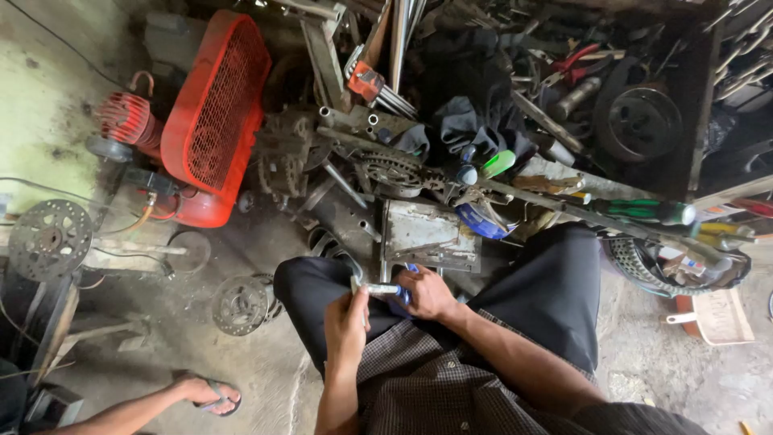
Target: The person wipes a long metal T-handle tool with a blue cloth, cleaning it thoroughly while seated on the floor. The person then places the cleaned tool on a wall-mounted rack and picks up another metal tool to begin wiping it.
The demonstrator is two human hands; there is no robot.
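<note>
Head view | left hand (346,321) grips small metal tool (377,288) over lap, steadying it | right hand (427,294) closed on its blue end | grey metal box (427,234) at knees, within reach.

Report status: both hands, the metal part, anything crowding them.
Left hand and right hand both grip a small metal part over the lap. Grey metal box just ahead. Scrap pile beyond.

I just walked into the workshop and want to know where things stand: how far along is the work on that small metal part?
Nothing shows as finished. In hand: the left hand and right hand both hold a small metal part with a blue piece over the lap. Still lying untouched: the grey metal block, the sprocket and the green-handled screwdriver.
</note>
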